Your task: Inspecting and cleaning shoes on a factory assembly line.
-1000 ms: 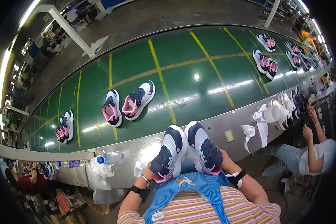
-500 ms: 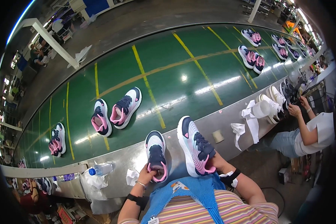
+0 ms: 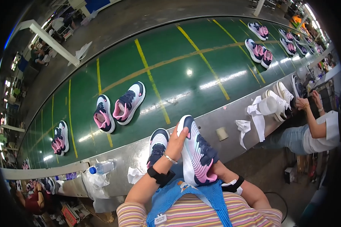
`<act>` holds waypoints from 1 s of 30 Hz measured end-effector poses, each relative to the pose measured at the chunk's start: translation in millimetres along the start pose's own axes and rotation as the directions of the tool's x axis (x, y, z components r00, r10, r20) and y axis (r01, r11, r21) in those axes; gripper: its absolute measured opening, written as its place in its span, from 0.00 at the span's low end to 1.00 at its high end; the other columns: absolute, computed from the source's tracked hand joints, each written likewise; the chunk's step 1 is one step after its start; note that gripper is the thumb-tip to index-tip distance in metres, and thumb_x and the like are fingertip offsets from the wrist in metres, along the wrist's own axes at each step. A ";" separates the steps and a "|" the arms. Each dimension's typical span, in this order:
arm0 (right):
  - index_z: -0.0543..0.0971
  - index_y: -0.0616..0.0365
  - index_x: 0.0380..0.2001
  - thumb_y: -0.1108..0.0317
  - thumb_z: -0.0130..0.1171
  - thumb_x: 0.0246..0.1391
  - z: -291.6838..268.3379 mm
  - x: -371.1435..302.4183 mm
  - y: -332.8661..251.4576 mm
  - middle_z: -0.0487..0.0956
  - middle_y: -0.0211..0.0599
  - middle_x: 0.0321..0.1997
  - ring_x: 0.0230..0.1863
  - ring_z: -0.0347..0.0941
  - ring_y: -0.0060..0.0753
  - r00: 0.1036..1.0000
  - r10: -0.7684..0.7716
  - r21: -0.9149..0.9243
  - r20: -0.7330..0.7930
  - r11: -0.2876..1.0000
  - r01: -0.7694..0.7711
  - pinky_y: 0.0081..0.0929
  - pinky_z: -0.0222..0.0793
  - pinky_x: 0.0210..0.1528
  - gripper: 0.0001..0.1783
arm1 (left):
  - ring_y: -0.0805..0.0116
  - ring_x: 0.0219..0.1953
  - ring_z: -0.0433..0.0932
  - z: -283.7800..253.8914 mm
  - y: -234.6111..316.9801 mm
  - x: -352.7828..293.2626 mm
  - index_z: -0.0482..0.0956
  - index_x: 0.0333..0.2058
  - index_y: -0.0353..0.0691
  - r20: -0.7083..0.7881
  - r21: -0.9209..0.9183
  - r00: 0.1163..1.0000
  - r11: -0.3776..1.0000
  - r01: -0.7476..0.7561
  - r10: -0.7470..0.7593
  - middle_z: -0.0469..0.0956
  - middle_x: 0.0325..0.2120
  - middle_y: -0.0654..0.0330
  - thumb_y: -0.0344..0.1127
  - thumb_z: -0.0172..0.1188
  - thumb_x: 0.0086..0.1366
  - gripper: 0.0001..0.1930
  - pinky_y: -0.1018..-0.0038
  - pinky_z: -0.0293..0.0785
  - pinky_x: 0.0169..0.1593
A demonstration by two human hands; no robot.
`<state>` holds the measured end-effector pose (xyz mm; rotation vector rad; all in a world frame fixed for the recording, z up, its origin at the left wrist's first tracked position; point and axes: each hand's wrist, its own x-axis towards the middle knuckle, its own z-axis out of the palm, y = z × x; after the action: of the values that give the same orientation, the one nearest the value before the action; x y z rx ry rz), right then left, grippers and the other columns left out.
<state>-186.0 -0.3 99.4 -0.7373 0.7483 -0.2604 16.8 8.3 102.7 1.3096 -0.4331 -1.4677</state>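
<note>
Held shoe [image 3: 195, 155] was at near side of green belt [image 3: 170, 72], second shoe [image 3: 158, 140] part covered

Held shoe was over the metal ledge [image 3: 140, 155] along the belt's near side, toe toward the belt. Left hand [image 3: 175, 145] was clamped on its toe, thumb on the upper; the other fingers were mostly lost to view. Right hand [image 3: 220, 172] was at the heel, fingers hidden by the shoe, so couldn't tell how tightly they closed.

Second shoe was also on the belt's near side; left wrist and forearm hid its heel. Couldn't tell if it touched the ledge.

A navy, white and pink pair [image 3: 129, 103] sat on the belt's near left part. Shoes at the belt's far right end were small and crowded, count unclear. White shoes [image 3: 280, 100] were on the belt's near right side, partly behind a white roll [image 3: 268, 106]. Beyond them, same side, a co-worker [image 3: 327, 130] had hands by a dark shoe [image 3: 298, 87], contact hard to make out; head not visible.
</note>
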 end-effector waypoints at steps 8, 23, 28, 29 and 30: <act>0.65 0.59 0.50 0.74 0.50 0.51 8.0 -10.4 5.2 0.69 0.37 0.49 0.47 0.67 0.28 0.976 0.214 0.163 -0.046 0.965 -0.204 0.26 0.64 0.49 0.21 | 0.66 0.49 0.66 -0.7 -29.4 -28.8 0.50 0.55 0.38 0.233 -0.188 0.963 0.978 -0.092 0.136 0.64 0.47 0.58 0.30 0.60 0.49 0.36 0.71 0.63 0.52; 0.72 0.66 0.33 0.64 0.63 0.36 -94.4 63.2 -16.4 0.71 0.43 0.25 0.28 0.68 0.48 0.541 -0.788 -0.939 -0.294 0.133 -0.317 0.37 0.65 0.37 0.21 | 0.66 0.53 0.61 12.4 -6.6 -55.4 0.34 0.60 0.41 0.154 -0.069 0.985 0.994 0.084 -0.073 0.58 0.52 0.54 0.32 0.64 0.46 0.51 0.73 0.58 0.54; 0.73 0.65 0.30 0.61 0.61 0.40 -47.2 43.7 -66.3 0.73 0.42 0.23 0.27 0.70 0.37 0.836 -0.393 -0.740 -0.383 0.672 -0.023 0.31 0.67 0.34 0.18 | 0.65 0.55 0.58 9.7 -8.9 -53.6 0.31 0.60 0.39 0.133 0.014 0.991 1.000 0.011 -0.013 0.56 0.54 0.50 0.34 0.65 0.45 0.53 0.72 0.55 0.56; 0.74 0.65 0.29 0.59 0.60 0.42 -21.3 34.3 -80.6 0.73 0.42 0.24 0.27 0.71 0.34 0.894 -0.298 -0.434 -0.335 0.891 0.134 0.30 0.67 0.33 0.18 | 0.65 0.54 0.59 10.7 -5.7 -54.8 0.31 0.60 0.39 0.134 0.056 0.991 0.998 -0.013 0.005 0.56 0.54 0.50 0.33 0.65 0.46 0.53 0.73 0.56 0.55; 0.74 0.65 0.28 0.58 0.59 0.43 1.5 25.6 -95.6 0.74 0.41 0.23 0.26 0.71 0.32 0.927 -0.304 -0.533 -0.222 0.833 0.146 0.28 0.67 0.31 0.18 | 0.65 0.54 0.60 11.9 -1.8 -56.7 0.30 0.60 0.38 0.136 0.098 0.990 0.994 -0.038 0.024 0.57 0.54 0.49 0.32 0.64 0.46 0.53 0.73 0.57 0.55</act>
<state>-163.1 -80.5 152.7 -1.3198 1.0374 -0.4046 -4.3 53.3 132.5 1.2811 -0.6197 -1.5300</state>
